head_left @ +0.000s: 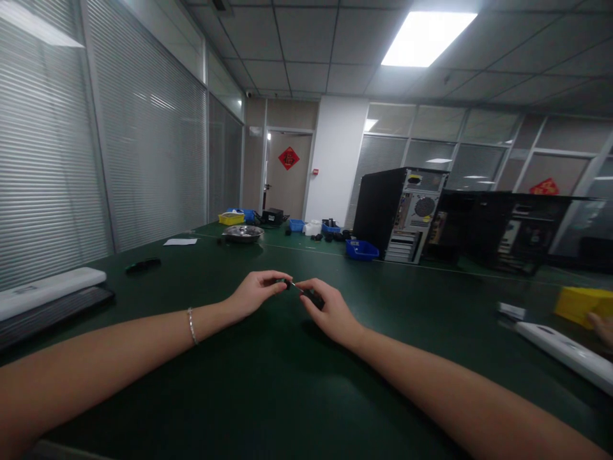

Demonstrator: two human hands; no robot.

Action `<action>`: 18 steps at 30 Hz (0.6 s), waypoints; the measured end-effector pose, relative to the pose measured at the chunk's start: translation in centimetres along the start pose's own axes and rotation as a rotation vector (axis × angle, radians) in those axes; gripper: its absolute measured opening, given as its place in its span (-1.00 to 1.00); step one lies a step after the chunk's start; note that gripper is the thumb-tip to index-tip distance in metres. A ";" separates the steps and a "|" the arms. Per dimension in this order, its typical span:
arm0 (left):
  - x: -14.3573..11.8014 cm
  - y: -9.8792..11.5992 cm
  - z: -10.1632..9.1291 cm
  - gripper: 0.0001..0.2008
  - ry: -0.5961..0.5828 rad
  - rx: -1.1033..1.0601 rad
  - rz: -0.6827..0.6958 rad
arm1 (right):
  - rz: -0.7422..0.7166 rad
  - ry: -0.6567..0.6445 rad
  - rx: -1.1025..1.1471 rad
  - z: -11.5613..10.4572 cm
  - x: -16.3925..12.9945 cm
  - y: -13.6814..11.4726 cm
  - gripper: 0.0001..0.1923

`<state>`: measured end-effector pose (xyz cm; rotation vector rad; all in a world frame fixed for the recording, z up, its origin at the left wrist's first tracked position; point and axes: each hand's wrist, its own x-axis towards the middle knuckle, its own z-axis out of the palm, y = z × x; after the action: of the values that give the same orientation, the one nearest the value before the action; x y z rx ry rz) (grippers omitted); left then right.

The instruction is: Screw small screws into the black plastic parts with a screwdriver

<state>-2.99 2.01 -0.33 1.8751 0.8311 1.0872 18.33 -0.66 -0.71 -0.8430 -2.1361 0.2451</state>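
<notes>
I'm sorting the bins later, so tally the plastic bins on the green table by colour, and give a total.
Blue bins: 4
Yellow bins: 2
Total: 6
The far ones are small in the picture, so the blue count is a best reading.

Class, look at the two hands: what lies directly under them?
Under the left hand and right hand lies the dark green table mat. Any mat directly beneath the palms is hidden.
</notes>
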 end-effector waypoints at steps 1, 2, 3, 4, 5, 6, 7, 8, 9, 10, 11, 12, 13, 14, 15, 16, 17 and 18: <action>0.0 0.0 0.0 -0.69 0.000 -0.003 0.008 | 0.008 0.008 0.001 0.0 0.0 0.0 -0.74; 0.0 0.0 0.0 -0.70 -0.009 -0.007 0.014 | 0.009 0.017 0.004 0.0 0.0 -0.1 -0.74; 0.0 0.0 0.0 -0.70 -0.024 -0.009 0.015 | 0.002 0.020 0.008 -0.1 0.1 -0.2 -0.74; -0.1 0.1 0.1 -0.70 -0.044 -0.012 0.010 | -0.015 0.014 0.015 -0.1 0.1 -0.3 -0.73; -0.1 0.1 0.1 -0.70 -0.061 -0.022 0.000 | -0.037 0.005 0.020 -0.1 0.1 -0.5 -0.73; -0.2 0.2 0.2 -0.68 -0.075 -0.040 -0.013 | -0.053 -0.010 0.019 -0.2 0.1 -0.6 -0.72; -0.2 0.2 0.3 -0.66 -0.088 -0.067 -0.029 | -0.066 -0.024 0.015 -0.2 0.1 -0.7 -0.72; -0.2 0.2 0.3 -0.63 -0.095 -0.104 -0.046 | -0.072 -0.035 0.006 -0.2 0.1 -0.8 -0.71; -0.2 0.1 0.4 -0.61 -0.096 -0.153 -0.062 | -0.072 -0.043 -0.004 -0.2 0.0 -0.8 -0.71; -0.2 0.1 0.5 -0.61 -0.093 -0.205 -0.075 | -0.069 -0.045 -0.013 -0.2 0.0 -0.8 -0.70; -0.2 0.0 0.5 -0.62 -0.089 -0.253 -0.086 | -0.066 -0.043 -0.020 -0.2 0.0 -0.8 -0.71; -0.2 -0.1 0.6 -0.63 -0.082 -0.292 -0.096 | -0.062 -0.041 -0.024 -0.2 0.0 -0.7 -0.71; -0.1 -0.2 0.6 -0.65 -0.072 -0.320 -0.104 | -0.061 -0.040 -0.025 -0.2 0.0 -0.7 -0.71; -0.1 -0.3 0.6 -0.66 -0.065 -0.337 -0.115 | -0.062 -0.038 -0.025 -0.1 0.0 -0.6 -0.72; -0.1 -0.3 0.7 -0.66 -0.061 -0.344 -0.124 | -0.064 -0.040 -0.025 -0.1 0.0 -0.5 -0.72; -0.1 -0.2 0.7 -0.67 -0.055 -0.342 -0.127 | -0.064 -0.045 -0.028 -0.1 0.0 -0.5 -0.72; -0.1 -0.1 0.6 -0.68 -0.048 -0.333 -0.125 | -0.064 -0.051 -0.032 -0.1 0.0 -0.5 -0.72; -0.1 0.1 0.6 -0.68 -0.038 -0.316 -0.121 | -0.062 -0.058 -0.038 -0.1 0.0 -0.5 -0.71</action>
<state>-2.47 1.64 -0.48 1.5574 0.6964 1.0378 18.19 -1.05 -0.42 -0.7982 -2.2229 0.1999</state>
